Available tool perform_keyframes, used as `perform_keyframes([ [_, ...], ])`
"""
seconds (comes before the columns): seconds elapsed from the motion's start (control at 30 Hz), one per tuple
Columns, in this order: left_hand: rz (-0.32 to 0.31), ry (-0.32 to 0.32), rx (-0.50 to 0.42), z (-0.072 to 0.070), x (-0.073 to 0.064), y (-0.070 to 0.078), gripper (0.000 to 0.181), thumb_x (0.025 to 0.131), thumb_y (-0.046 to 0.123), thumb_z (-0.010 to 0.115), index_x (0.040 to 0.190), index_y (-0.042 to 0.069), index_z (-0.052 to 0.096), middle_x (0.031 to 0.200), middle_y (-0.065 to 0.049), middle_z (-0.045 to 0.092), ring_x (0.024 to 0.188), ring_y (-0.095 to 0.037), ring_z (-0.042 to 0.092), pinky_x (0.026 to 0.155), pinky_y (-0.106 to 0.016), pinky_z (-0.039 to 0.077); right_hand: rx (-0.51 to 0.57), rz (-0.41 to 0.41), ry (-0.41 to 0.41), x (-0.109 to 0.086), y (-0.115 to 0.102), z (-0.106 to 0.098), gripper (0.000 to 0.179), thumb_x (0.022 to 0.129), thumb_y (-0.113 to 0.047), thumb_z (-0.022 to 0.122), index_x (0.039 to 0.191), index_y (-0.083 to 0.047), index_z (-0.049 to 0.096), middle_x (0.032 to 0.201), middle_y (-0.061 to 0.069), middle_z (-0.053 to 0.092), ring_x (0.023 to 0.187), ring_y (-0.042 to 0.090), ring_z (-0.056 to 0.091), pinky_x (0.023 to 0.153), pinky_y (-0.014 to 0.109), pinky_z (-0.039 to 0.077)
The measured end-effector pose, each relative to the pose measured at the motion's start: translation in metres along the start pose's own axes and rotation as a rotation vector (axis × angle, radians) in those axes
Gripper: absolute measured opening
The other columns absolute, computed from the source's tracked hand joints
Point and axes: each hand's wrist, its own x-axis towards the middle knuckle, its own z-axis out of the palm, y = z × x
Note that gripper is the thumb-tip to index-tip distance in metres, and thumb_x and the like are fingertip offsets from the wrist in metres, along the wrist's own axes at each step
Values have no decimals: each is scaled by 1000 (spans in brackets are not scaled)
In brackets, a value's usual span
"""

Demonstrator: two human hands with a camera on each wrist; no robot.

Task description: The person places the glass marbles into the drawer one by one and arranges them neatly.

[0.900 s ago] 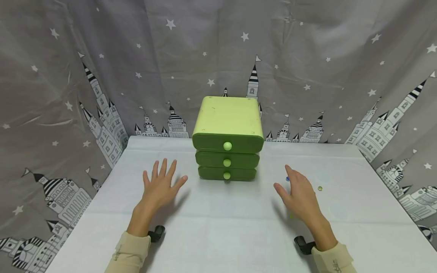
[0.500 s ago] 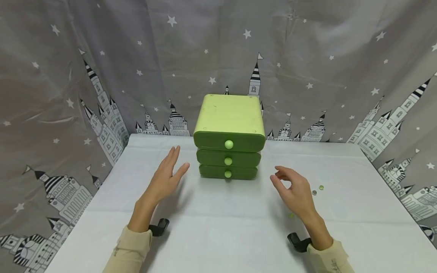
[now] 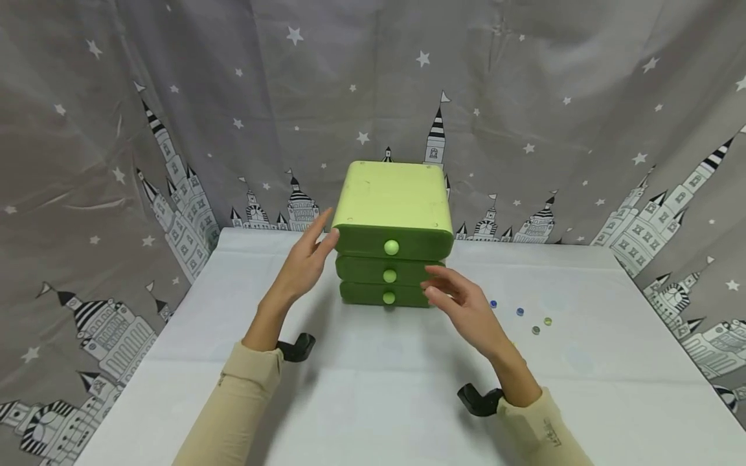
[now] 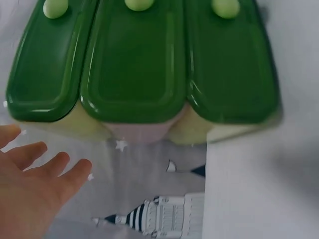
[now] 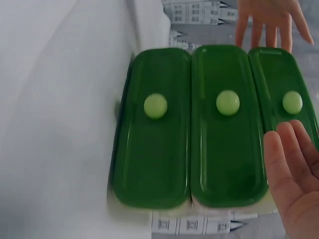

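A small green drawer unit (image 3: 396, 194) stands at the back of the white table, its three dark green drawers closed, each with a round pale knob (image 3: 391, 247). My left hand (image 3: 303, 262) is at the unit's upper left edge, fingers straight and thumb apart. In front of the lower right drawers is my right hand (image 3: 466, 310), fingers slightly bent and thumb apart, holding nothing. The left wrist view has the drawer fronts (image 4: 134, 64) large, with the left fingers beside them. Across the fronts in the right wrist view, the left hand (image 5: 269, 15) faces the right hand (image 5: 299, 184).
To the right of the right hand lie several small round pieces: a blue piece (image 3: 520, 312), a grey piece (image 3: 535, 330) and a yellow-green piece (image 3: 547, 321) among them. A grey curtain (image 3: 262, 97) printed with castles and stars hangs behind the white tabletop (image 3: 373, 401).
Both hands have moved inward to the drawer unit, the left one forward and to the right, the right one leftward. More of the small pieces show now. The drawers have stayed closed.
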Motion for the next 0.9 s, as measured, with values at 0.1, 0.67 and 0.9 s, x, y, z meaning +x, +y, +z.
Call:
perform_keyframes([
  [0.1, 20, -11, -100, 2, 17, 1, 59, 108, 37, 32, 158, 7, 20, 163, -8, 17, 149, -18, 11, 117, -44, 17, 96, -2, -29, 11, -1, 7, 45, 101, -15, 57, 142, 4, 47, 122, 26, 59, 106, 24, 62, 93, 44, 51],
  [0.67, -124, -117, -242, -8, 59, -6, 53, 104, 38, 48, 154, 21, 38, 162, 0, 21, 142, -28, 31, 105, -53, 39, 285, -20, -169, 46, -3, 22, 53, 101, -15, 54, 150, -4, 39, 135, 32, 48, 125, 47, 47, 98, 47, 47],
  [0.9, -165, -148, -282, -10, 66, -9, 56, 102, 37, 54, 154, 23, 38, 161, 1, 24, 143, -28, 29, 106, -54, 37, 293, -22, -170, 53, -5, 26, 52, 101, -16, 54, 149, -3, 40, 135, 31, 48, 125, 47, 47, 99, 48, 46],
])
